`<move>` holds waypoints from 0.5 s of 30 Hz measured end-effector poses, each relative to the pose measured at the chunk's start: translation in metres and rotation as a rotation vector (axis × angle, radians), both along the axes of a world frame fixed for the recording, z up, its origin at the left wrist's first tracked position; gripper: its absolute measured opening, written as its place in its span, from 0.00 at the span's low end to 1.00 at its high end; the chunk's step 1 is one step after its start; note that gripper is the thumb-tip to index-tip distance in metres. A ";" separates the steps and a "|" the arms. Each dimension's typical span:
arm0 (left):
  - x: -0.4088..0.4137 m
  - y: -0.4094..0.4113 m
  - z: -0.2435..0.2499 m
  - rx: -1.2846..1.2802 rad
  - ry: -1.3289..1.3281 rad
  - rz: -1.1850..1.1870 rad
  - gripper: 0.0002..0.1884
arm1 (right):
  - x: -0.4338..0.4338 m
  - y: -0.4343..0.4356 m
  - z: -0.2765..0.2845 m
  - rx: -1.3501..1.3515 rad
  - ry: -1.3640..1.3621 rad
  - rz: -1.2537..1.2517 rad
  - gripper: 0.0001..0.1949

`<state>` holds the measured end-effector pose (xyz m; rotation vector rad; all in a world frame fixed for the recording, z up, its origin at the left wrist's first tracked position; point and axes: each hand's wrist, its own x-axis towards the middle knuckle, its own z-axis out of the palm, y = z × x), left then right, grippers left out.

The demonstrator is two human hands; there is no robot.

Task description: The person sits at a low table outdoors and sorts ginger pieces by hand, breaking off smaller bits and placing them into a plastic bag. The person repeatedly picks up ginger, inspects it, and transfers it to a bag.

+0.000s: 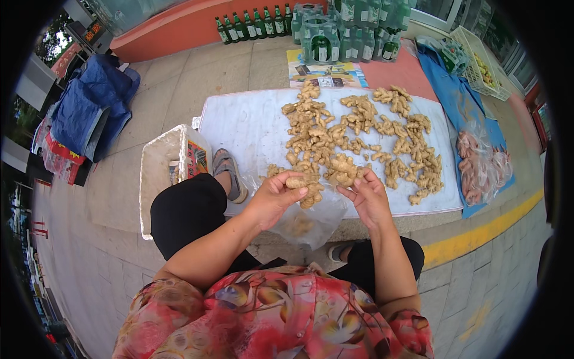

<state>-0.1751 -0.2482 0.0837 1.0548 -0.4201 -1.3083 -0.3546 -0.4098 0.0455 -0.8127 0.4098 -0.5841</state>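
Note:
Between thumb and fingers, my left hand (pixel 279 197) grips a knobbly piece of ginger root (pixel 309 187). My right hand (pixel 368 194) pinches a second piece of ginger root (pixel 343 170), held close beside the first. Below both hands lies a clear plastic bag (pixel 320 222) with some ginger showing through it. Past my hands, a loose heap of ginger roots (pixel 314 130) spreads over a white cloth (pixel 242 116). More ginger (pixel 419 152) lies to the right on the same cloth.
A white foam box (pixel 152 148) stands by my left foot (pixel 228 172). Bagged pinkish pieces (pixel 475 166) rest on a blue sheet (pixel 448 85) at right. Green bottles (pixel 255 26) line the wall, near wrapped bottle packs (pixel 350 40). A white crate (pixel 475 58) holds fruit.

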 end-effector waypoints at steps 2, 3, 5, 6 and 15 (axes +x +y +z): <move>0.001 0.000 0.000 0.027 -0.065 0.026 0.18 | 0.012 -0.002 0.002 0.023 0.025 -0.043 0.10; 0.003 0.001 -0.001 0.019 -0.074 0.028 0.18 | 0.018 -0.003 0.003 0.039 0.035 -0.065 0.10; 0.007 0.002 -0.002 0.004 -0.092 0.032 0.18 | 0.026 -0.005 0.004 0.094 -0.003 -0.024 0.11; 0.008 0.002 -0.002 0.004 -0.114 0.041 0.18 | 0.030 -0.005 0.005 0.122 -0.025 -0.004 0.12; 0.005 0.002 0.001 -0.036 -0.285 0.082 0.16 | 0.034 0.006 0.009 0.170 0.016 0.076 0.14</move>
